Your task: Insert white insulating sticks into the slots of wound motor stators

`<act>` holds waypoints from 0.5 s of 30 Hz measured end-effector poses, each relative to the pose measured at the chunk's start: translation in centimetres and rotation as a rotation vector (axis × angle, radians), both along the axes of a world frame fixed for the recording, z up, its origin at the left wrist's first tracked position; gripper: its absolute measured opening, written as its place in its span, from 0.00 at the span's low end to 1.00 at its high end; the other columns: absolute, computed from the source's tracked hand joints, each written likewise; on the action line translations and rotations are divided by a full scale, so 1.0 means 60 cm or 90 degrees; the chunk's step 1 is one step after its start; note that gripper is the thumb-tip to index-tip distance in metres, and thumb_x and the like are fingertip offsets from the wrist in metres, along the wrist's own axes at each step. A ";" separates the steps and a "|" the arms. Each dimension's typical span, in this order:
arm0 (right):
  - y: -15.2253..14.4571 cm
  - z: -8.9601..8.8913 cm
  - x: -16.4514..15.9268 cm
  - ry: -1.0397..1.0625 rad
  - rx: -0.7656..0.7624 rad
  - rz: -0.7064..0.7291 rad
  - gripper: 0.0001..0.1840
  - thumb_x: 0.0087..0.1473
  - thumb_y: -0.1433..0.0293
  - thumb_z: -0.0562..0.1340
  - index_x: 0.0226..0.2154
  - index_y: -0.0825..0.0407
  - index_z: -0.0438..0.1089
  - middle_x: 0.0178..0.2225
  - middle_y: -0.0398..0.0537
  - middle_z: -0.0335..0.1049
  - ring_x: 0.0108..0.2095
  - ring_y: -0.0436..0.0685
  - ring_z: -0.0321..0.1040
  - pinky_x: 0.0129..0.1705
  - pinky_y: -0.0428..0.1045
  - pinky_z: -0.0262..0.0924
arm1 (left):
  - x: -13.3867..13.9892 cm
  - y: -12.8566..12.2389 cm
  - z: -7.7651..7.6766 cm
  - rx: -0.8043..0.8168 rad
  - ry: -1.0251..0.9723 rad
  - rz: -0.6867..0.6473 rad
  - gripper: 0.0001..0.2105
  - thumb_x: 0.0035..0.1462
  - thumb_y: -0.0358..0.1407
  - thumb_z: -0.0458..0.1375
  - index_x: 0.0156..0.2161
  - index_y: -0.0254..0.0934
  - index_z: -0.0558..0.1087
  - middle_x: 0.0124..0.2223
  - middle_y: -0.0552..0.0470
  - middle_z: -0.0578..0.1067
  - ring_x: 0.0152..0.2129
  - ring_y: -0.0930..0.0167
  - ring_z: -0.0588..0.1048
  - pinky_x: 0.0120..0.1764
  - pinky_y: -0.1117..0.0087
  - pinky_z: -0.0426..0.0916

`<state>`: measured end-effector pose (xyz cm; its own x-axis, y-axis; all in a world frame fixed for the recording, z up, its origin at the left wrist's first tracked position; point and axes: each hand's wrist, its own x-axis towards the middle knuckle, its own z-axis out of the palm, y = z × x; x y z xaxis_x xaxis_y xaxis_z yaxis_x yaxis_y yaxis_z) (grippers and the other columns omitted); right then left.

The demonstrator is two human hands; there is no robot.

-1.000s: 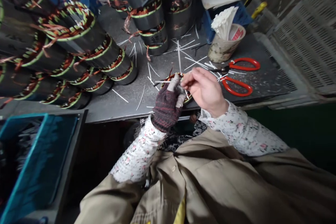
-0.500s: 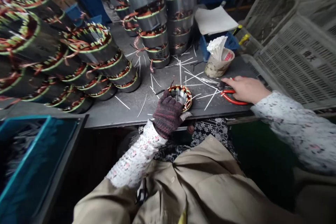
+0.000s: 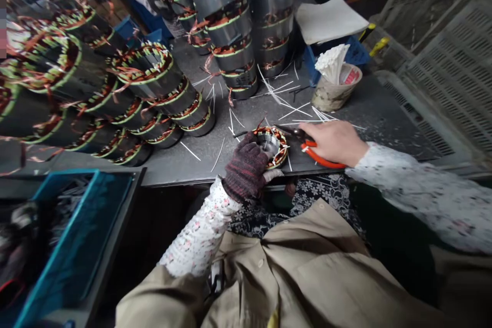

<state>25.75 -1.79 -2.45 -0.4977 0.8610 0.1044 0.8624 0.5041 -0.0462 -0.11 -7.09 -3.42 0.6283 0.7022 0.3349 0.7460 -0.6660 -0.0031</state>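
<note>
A small motor stator with copper windings and white ties lies near the table's front edge. My left hand, in a dark fingerless knit glove, grips its left side, with some fingers at the central hole. In my bare right hand is a pair of red-handled pliers or cutters; the exact kind is hard to make out. Their dark jaws reach the stator's upper right rim, and I cannot tell whether they touch it. Loose white tie strips are scattered behind the stator.
Stacked stators fill the left and back of the table. A cup of white strips stands at back right, by a blue bin topped with paper. Plastic crates stand to the right; a teal bin is at lower left.
My right hand has lifted the red-handled tool from among the strips and moved left with it to the stator. My left hand keeps its grip. The camera view has shifted slightly.
</note>
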 end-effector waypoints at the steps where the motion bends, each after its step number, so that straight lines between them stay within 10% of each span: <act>1: -0.002 0.000 0.011 0.014 0.010 0.022 0.25 0.57 0.60 0.57 0.54 0.50 0.75 0.32 0.53 0.79 0.32 0.62 0.72 0.33 0.54 0.58 | 0.000 0.000 0.000 -0.004 -0.002 0.000 0.21 0.62 0.52 0.60 0.48 0.36 0.77 0.34 0.48 0.77 0.39 0.63 0.77 0.66 0.48 0.63; 15: -0.054 0.023 0.024 0.024 0.024 0.200 0.21 0.53 0.62 0.59 0.48 0.51 0.76 0.32 0.54 0.77 0.33 0.61 0.68 0.36 0.54 0.56 | -0.001 -0.004 -0.007 -0.020 -0.063 0.011 0.21 0.62 0.55 0.60 0.45 0.37 0.78 0.41 0.46 0.80 0.48 0.62 0.77 0.68 0.47 0.59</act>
<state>27.19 -5.05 -1.08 -0.7339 0.6610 0.1565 0.6623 0.7475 -0.0513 -0.18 -7.35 -3.84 0.5812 0.7236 0.3722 0.7524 -0.6521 0.0929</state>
